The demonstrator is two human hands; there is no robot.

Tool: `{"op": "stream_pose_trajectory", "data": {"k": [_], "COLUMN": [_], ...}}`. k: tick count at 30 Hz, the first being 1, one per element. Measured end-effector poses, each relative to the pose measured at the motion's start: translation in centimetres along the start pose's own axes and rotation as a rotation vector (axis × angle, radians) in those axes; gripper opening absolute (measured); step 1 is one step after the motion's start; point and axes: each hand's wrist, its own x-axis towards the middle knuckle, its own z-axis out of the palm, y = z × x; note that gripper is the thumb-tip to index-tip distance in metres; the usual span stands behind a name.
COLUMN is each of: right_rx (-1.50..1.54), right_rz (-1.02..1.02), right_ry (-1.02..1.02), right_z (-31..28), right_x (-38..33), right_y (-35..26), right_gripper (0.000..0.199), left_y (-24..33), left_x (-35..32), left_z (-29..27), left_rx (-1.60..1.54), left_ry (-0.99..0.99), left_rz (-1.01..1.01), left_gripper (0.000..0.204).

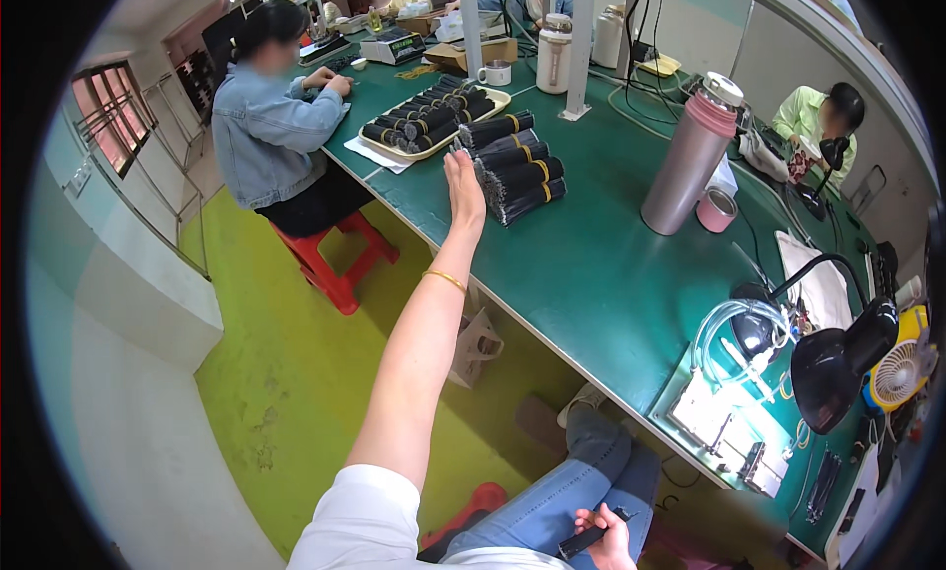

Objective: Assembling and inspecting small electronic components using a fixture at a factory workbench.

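While the stack of black bundles (pixel 519 166), each tied with a yellow band, lies on the green table (pixel 591 265) with its long axes running from about eight to two o'clock, the left hand (pixel 463 188) is held at the cut ends, at the stack's nine o'clock, fingers extended and close together, touching or just short of them. A small dark stick (pixel 588 537) is pinched by the right hand (pixel 606 536) on the lap, well apart at five o'clock. More bundles fill a cream tray (pixel 434 117) at eleven o'clock.
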Motion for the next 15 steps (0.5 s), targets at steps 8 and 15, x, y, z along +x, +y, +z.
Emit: {"op": "stream_pose_trajectory", "data": {"k": [8,15], "right_rx": [-0.003,0.009], "right_rz": [-0.015,0.03], "right_ry": [0.068,0.038], "right_z": [0.4,0.7], "right_x": [-0.5,0.1], "right_y": [0.2,0.7], "right_gripper": [0.038,0.037], "left_y": [-1.0,-1.5], "left_x": [1.8,1.8], "left_z": [1.1,1.9], "left_rx": [-0.39,-0.04], "left_ry": [-0.055,-0.002], "left_rz": [-0.033,-0.001], "left_gripper": [0.079,0.08]}}
